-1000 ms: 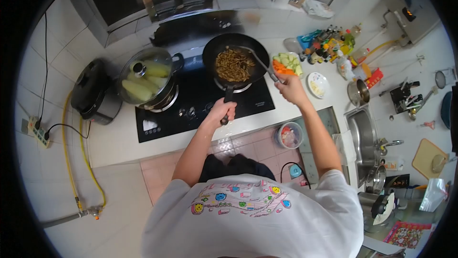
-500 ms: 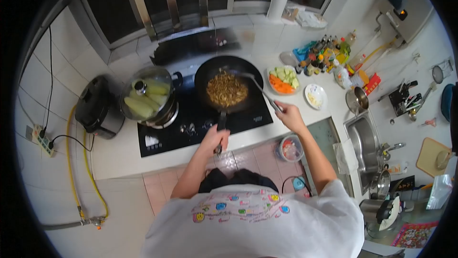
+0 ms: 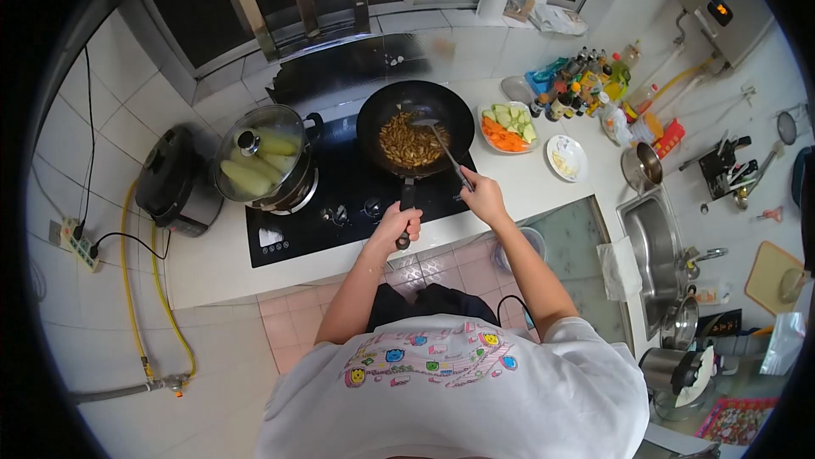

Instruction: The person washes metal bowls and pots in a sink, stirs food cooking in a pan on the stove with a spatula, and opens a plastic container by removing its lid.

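Note:
A black wok (image 3: 454,111) sits on the black glass hob (image 3: 331,242), with small brown pieces of food (image 3: 407,146) in its bottom. My left hand (image 3: 396,227) is closed around the wok's dark handle (image 3: 408,194). In my right hand (image 3: 484,197) is the grip of a spatula (image 3: 448,149), whose blade lies inside the wok at the food's right edge. To the wok's left stands a pot (image 3: 293,153) with a glass lid, and pale green cobs of what looks like corn show through it.
Right of the hob are a plate of sliced carrot and cucumber (image 3: 509,132) and a small plate with chopped pale bits (image 3: 564,157). Sauce bottles (image 3: 577,90) crowd behind them. A black electric cooker (image 3: 182,179) stands at left, a steel sink (image 3: 654,247) at right.
The wok has shifted slightly right and away from me with my left hand. My right hand has moved left, and the spatula blade is now at the food's right side.

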Demonstrator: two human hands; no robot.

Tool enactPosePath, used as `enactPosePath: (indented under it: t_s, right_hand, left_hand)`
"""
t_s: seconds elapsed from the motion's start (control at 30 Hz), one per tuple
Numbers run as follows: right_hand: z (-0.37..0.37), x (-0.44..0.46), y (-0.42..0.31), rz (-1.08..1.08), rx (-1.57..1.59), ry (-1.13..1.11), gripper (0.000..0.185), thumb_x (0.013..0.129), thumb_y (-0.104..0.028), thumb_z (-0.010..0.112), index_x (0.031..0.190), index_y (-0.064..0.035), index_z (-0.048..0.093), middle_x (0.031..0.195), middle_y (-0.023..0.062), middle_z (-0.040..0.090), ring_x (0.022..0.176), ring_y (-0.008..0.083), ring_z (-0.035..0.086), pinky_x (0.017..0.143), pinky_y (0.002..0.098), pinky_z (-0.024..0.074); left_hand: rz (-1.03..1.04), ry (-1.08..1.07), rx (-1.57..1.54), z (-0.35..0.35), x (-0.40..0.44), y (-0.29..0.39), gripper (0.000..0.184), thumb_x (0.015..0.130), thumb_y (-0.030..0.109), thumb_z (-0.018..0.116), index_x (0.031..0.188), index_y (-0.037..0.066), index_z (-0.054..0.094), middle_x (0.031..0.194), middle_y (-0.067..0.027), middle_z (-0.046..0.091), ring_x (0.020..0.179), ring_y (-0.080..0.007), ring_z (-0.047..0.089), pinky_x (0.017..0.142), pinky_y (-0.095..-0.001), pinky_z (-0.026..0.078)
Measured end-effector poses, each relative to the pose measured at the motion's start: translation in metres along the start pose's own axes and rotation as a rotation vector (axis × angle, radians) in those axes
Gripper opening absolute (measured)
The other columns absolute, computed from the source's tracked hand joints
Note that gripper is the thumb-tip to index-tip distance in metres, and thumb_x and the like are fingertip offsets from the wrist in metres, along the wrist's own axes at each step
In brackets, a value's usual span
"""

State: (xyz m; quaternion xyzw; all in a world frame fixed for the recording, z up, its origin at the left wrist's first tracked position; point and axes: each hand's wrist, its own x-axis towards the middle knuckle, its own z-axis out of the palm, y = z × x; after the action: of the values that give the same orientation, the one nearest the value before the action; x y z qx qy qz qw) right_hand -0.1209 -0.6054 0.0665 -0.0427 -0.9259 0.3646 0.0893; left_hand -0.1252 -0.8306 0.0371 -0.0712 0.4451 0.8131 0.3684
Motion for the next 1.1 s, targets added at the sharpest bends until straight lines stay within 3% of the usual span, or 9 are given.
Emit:
enactPosePath:
  t_s: [0.17, 0.37, 0.53, 0.63, 0.67, 0.83, 1.0, 1.1]
  right_hand:
    - [0.010, 0.005, 0.011, -0.031, -0.011, 0.003, 0.047, 0.074, -0.010, 0.060, 0.120, -0.0055, 0.061, 0.083, 0.0227, 0.065, 0.073, 0.0362, 0.064, 0.069, 0.0406, 0.0509]
    - [0.004, 0.004, 0.011, -0.024, 0.059, 0.008, 0.047, 0.076, -0.015, 0.063, 0.121, -0.0026, 0.059, 0.078, 0.0205, 0.065, 0.072, 0.0336, 0.065, 0.070, 0.0389, 0.0511]
    - [-0.006, 0.003, 0.004, 0.026, 0.054, -0.017, 0.044, 0.081, -0.020, 0.065, 0.120, -0.0001, 0.060, 0.079, 0.0181, 0.065, 0.071, 0.0302, 0.064, 0.069, 0.0361, 0.0505]
    - [-0.006, -0.001, 0.010, -0.034, 0.050, 0.056, 0.040, 0.082, -0.021, 0.063, 0.114, 0.0023, 0.063, 0.088, 0.0203, 0.063, 0.079, 0.0336, 0.063, 0.074, 0.0388, 0.0500]
    - [-0.006, -0.002, 0.011, -0.076, 0.023, 0.104, 0.038, 0.082, -0.021, 0.063, 0.112, 0.0028, 0.063, 0.092, 0.0211, 0.062, 0.082, 0.0343, 0.062, 0.075, 0.0392, 0.0497]
    - [-0.016, -0.018, 0.000, -0.162, -0.005, 0.242, 0.034, 0.081, -0.019, 0.064, 0.107, 0.0034, 0.066, 0.100, 0.0224, 0.061, 0.088, 0.0365, 0.061, 0.079, 0.0408, 0.0488]
    - [-0.018, -0.042, -0.009, -0.095, -0.067, 0.319, 0.035, 0.080, -0.019, 0.065, 0.107, 0.0026, 0.066, 0.104, 0.0211, 0.060, 0.091, 0.0356, 0.060, 0.084, 0.0422, 0.0459]
    - [-0.017, -0.066, -0.020, -0.005, -0.104, 0.386, 0.036, 0.081, -0.022, 0.065, 0.108, 0.0004, 0.066, 0.112, 0.0204, 0.058, 0.103, 0.0335, 0.057, 0.094, 0.0441, 0.0376]
  left_hand:
    - [-0.028, -0.045, -0.068, -0.006, 0.003, 0.000, 0.014, 0.089, 0.005, 0.055, 0.084, 0.008, 0.042, 0.060, -0.0012, 0.046, 0.046, -0.0086, 0.043, 0.039, -0.0232, 0.034]
    - [0.101, 0.194, 0.125, 0.005, -0.005, 0.002, 0.020, 0.091, 0.020, 0.059, 0.090, 0.007, 0.045, 0.071, -0.0045, 0.053, 0.053, -0.0136, 0.053, 0.051, -0.0269, 0.049]
    - [0.207, 0.300, 0.316, -0.003, 0.000, -0.007, 0.031, 0.089, 0.028, 0.063, 0.101, 0.004, 0.048, 0.087, -0.0047, 0.057, 0.079, -0.0118, 0.056, 0.072, -0.0257, 0.047]
    - [0.464, 0.553, 0.512, -0.006, 0.004, -0.015, 0.039, 0.085, 0.024, 0.067, 0.108, -0.004, 0.052, 0.095, -0.0095, 0.056, 0.087, -0.0177, 0.056, 0.079, -0.0292, 0.047]
    - [0.512, 0.613, 0.596, -0.021, 0.016, -0.022, 0.032, 0.088, 0.020, 0.065, 0.109, -0.001, 0.053, 0.095, -0.0064, 0.059, 0.087, -0.0137, 0.056, 0.079, -0.0240, 0.045]
    - [0.740, 0.673, 0.674, 0.005, -0.007, -0.006, 0.018, 0.089, 0.019, 0.064, 0.088, 0.001, 0.060, 0.081, -0.0014, 0.056, 0.073, -0.0085, 0.051, 0.070, -0.0227, 0.043]
    - [0.710, 0.607, 0.768, 0.020, -0.020, 0.009, 0.032, 0.092, 0.026, 0.059, 0.072, 0.001, 0.060, 0.064, -0.0012, 0.050, 0.065, -0.0089, 0.047, 0.060, -0.0239, 0.038]
    - [0.695, 0.501, 0.802, 0.028, -0.025, 0.014, 0.038, 0.094, 0.030, 0.056, 0.070, 0.001, 0.061, 0.062, -0.0031, 0.051, 0.066, -0.0113, 0.048, 0.061, -0.0265, 0.039]
